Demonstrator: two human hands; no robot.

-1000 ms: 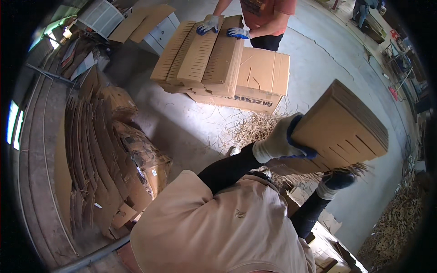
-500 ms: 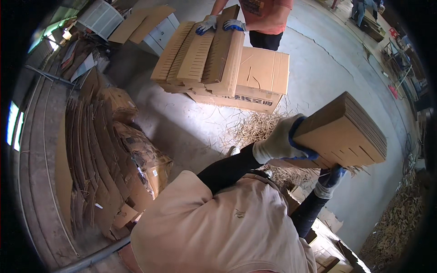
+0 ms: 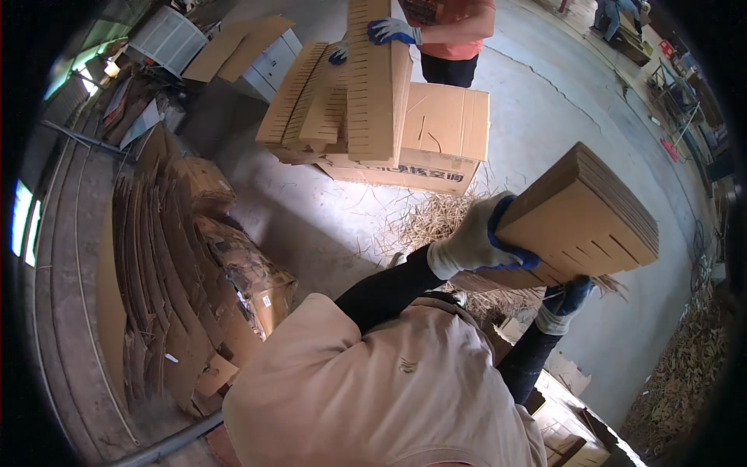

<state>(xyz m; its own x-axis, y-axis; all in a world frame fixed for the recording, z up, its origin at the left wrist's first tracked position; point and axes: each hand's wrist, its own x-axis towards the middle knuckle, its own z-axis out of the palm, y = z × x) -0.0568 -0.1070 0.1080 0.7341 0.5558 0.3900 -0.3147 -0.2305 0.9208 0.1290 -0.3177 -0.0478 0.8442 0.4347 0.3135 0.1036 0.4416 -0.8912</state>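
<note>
Raised and tilted since earlier: slotted cardboard stack point(image 3: 580, 218), clasped by gloved left hand point(image 3: 475, 243) and right hand point(image 3: 572, 294) above straw-strewn floor point(image 3: 311, 218).

Bright, even daylight floods the concrete floor point(image 3: 545, 109) up top, nearly washed out there. A soft broad shadow falls across the floor beside the flattened cardboard pile point(image 3: 179, 265) on the left. Two small glaring windows point(image 3: 23, 226) burn white at the far left rim. Heavy fisheye bending curls straight edges toward a black circular border. Centre is sharp; detail smears and dims near the rim.
</note>
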